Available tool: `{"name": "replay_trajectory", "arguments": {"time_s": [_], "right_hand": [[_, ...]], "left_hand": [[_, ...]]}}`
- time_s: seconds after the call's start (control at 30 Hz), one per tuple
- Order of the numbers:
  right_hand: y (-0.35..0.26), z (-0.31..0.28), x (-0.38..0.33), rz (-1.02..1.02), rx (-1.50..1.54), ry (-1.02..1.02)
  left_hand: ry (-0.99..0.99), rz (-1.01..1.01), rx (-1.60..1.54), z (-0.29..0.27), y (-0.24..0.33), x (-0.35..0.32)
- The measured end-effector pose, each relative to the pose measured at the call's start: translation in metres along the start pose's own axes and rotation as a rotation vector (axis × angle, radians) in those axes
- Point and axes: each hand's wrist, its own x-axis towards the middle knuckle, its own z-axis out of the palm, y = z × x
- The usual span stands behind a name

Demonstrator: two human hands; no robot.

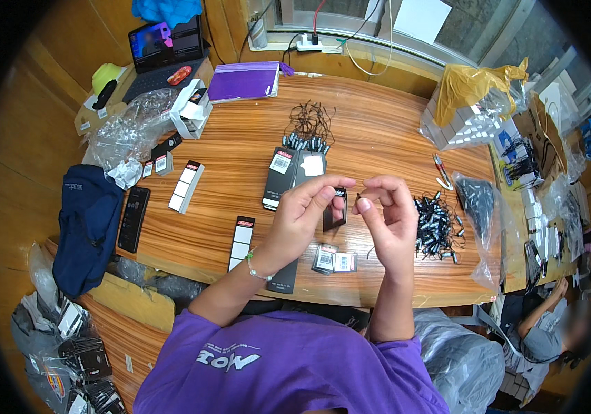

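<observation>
1. Pouch, a small dark flat packet, hangs upright above the table, pinched at its top edge by the left hand.
2. Left thumb and forefinger close narrowly on the pouch's upper rim; its body drops below the fingertips toward the table.
3. Right hand sits just beside the pouch, to its right, fingers curled tight round a tiny dark piece held at the tips, level with the pouch's top.
4. Both hands are raised off the table, nearly touching each other.
5. Below them lie a few filled small packets.
6. A heap of black parts lies near the right hand.
7. Flat black sleeves lie beyond the left hand.
</observation>
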Motion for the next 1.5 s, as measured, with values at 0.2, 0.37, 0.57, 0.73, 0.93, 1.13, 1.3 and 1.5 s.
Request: {"name": "replay_trajectory", "arguments": {"time_s": [0.2, 0.37, 0.57, 0.73, 0.93, 1.13, 1.3, 1.5], "right_hand": [[0.004, 0.003, -0.001, -0.032, -0.1, -0.031], [-0.002, 0.003, 0.0, 0.014, -0.106, -0.081], [-0.005, -0.009, 0.002, 0.086, -0.192, -0.246], [0.004, -0.002, 0.001, 0.128, -0.001, -0.18], [0.015, -0.002, -0.001, 0.189, 0.214, -0.15], [0.035, -0.004, 0.0, 0.12, 0.432, -0.214], [0.038, -0.002, -0.003, 0.174, 0.491, -0.2], [0.041, -0.006, 0.0, 0.113, 0.446, -0.155]], "left_hand": [[-0.022, -0.013, -0.001, -0.001, 0.002, -0.001], [-0.072, -0.069, 0.071, -0.002, 0.008, -0.002], [-0.186, -0.162, 0.137, -0.01, 0.011, 0.004], [-0.169, -0.203, 0.077, -0.011, 0.008, 0.002], [-0.199, -0.249, -0.129, -0.014, 0.006, 0.003], [-0.256, -0.257, -0.262, -0.013, -0.003, 0.004], [-0.248, -0.3, -0.325, -0.011, -0.007, 0.003], [-0.096, -0.19, -0.198, -0.01, -0.005, 0.004]]}}
